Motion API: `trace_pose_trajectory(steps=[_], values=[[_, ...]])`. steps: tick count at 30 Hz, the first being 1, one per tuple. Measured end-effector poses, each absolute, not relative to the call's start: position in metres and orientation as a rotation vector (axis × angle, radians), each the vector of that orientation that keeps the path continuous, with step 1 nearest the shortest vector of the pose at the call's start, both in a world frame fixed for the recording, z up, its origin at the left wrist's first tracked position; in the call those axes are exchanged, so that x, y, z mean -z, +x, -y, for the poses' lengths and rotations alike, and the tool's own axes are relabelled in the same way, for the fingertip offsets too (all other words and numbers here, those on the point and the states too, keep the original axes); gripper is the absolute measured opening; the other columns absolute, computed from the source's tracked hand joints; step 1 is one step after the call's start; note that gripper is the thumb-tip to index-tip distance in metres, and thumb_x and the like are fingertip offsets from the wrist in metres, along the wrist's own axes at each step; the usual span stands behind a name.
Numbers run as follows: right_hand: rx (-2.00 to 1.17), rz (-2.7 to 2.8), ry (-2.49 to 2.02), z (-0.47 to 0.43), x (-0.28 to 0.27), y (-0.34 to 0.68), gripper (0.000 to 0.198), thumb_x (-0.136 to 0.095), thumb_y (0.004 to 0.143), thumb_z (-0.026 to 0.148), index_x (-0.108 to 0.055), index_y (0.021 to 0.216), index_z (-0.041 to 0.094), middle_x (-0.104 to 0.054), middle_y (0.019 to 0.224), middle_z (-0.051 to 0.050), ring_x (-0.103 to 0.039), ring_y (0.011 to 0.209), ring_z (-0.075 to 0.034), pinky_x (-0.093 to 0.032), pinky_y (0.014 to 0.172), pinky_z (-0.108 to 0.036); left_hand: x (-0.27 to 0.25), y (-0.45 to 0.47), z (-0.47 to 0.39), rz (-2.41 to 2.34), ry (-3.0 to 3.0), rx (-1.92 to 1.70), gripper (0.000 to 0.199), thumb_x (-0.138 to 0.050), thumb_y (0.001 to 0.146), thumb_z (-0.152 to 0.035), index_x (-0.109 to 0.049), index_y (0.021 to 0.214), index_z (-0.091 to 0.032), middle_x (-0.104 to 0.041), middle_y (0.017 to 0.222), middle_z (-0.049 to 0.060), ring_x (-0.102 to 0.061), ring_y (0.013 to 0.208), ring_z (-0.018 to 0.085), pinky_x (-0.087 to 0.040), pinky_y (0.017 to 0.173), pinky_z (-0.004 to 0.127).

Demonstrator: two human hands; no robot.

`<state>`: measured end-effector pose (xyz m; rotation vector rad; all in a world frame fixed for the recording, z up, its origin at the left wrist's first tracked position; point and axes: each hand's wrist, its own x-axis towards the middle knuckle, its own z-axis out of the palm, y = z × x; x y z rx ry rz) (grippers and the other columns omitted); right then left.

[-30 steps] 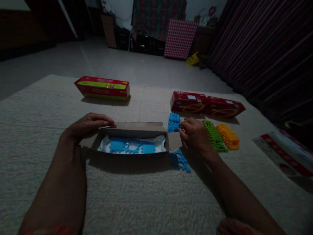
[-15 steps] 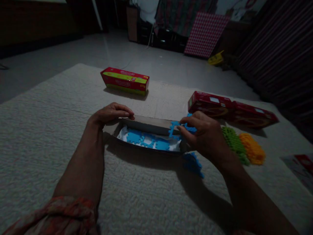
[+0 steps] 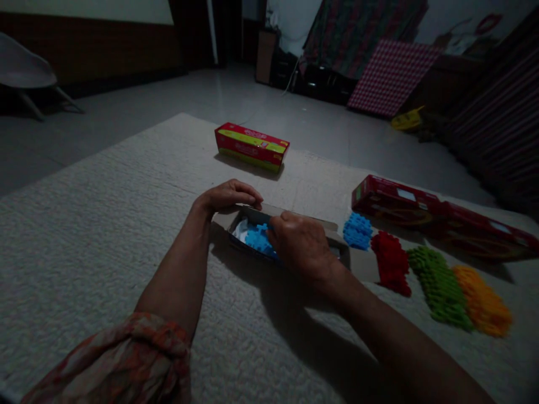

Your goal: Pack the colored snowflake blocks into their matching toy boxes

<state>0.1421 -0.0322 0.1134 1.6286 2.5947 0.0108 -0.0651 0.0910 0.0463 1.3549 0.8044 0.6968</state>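
Observation:
An opened cardboard box (image 3: 332, 225) lies on the mat, with white plastic and blue interlocking tiles (image 3: 257, 238) inside. My left hand (image 3: 231, 195) is at its far left corner, fingers bent together over the raised edge. Reaching down into the box, my right hand (image 3: 301, 244) pinches a blue tile at its fingertips; much of that tile is hidden behind the fingers. Right of the box are a stack of blue tiles (image 3: 357, 230), a row of red tiles (image 3: 392, 264), a row of green tiles (image 3: 441, 287) and one of orange tiles (image 3: 483, 301).
A red and yellow carton (image 3: 251, 147) stands farther back on the pale mat (image 3: 138, 224). Two dark red cartons (image 3: 396, 205) sit end to end at the right. Beyond are the tiled floor, a chair (image 3: 29, 64) and a yellow object (image 3: 407, 119).
My right hand has moved left and down into the box with a blue tile. The view has swung left, so things appear farther right. My left hand stays at the box corner.

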Motion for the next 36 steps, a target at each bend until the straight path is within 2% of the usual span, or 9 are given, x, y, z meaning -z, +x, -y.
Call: trace_pose_trajectory(steps=[8,19,24,29,36], values=[[0.059,-2.542,1.598,0.017,-0.105,0.121,0.035,-0.043,0.104,0.018,-0.076,0.114,0.013,-0.078,0.106,-0.016,-0.076,0.093,-0.028,-0.056,0.072,-0.034,-0.039,-0.065,-0.095,-0.731,1.374,-0.710,0.011,-0.083,0.072,-0.018,-0.084,0.083,-0.016,-0.081,0.082,0.008,-0.073,0.079,0.017,-0.056,0.079,0.029],[0.124,-2.455,1.576,0.011,-0.103,0.113,0.032,-0.050,0.103,0.022,-0.077,0.118,0.011,-0.078,0.112,-0.019,-0.076,0.100,-0.029,-0.058,0.079,-0.035,-0.038,-0.066,-0.097,-0.733,1.348,-0.682,0.013,-0.083,0.073,-0.018,-0.084,0.085,-0.015,-0.081,0.084,0.009,-0.073,0.079,0.017,-0.056,0.080,0.029],[0.143,-2.458,1.574,0.009,-0.105,0.113,0.032,-0.052,0.102,0.024,-0.078,0.115,0.012,-0.079,0.110,-0.018,-0.076,0.097,-0.028,-0.056,0.076,-0.034,-0.038,-0.066,-0.096,-0.715,1.350,-0.693,0.013,-0.084,0.072,-0.019,-0.084,0.085,-0.016,-0.081,0.084,0.009,-0.073,0.080,0.017,-0.056,0.080,0.029],[0.099,-2.524,1.583,0.011,-0.112,0.131,0.030,-0.050,0.101,0.022,-0.080,0.105,0.017,-0.080,0.100,-0.013,-0.073,0.084,-0.022,-0.049,0.068,-0.030,-0.039,-0.065,-0.096,-0.723,1.323,-0.684,0.013,-0.084,0.071,-0.018,-0.084,0.084,-0.015,-0.081,0.083,0.010,-0.073,0.077,0.017,-0.056,0.077,0.029],[0.259,-2.698,1.163,0.007,-0.112,0.133,0.029,-0.052,0.096,0.011,-0.079,0.102,0.018,-0.078,0.101,-0.010,-0.068,0.082,-0.018,-0.044,0.068,-0.027,-0.039,-0.065,-0.095,-0.766,1.287,-0.678,0.011,-0.079,0.074,-0.013,-0.084,0.084,-0.015,-0.081,0.084,0.009,-0.073,0.078,0.017,-0.057,0.080,0.030]])
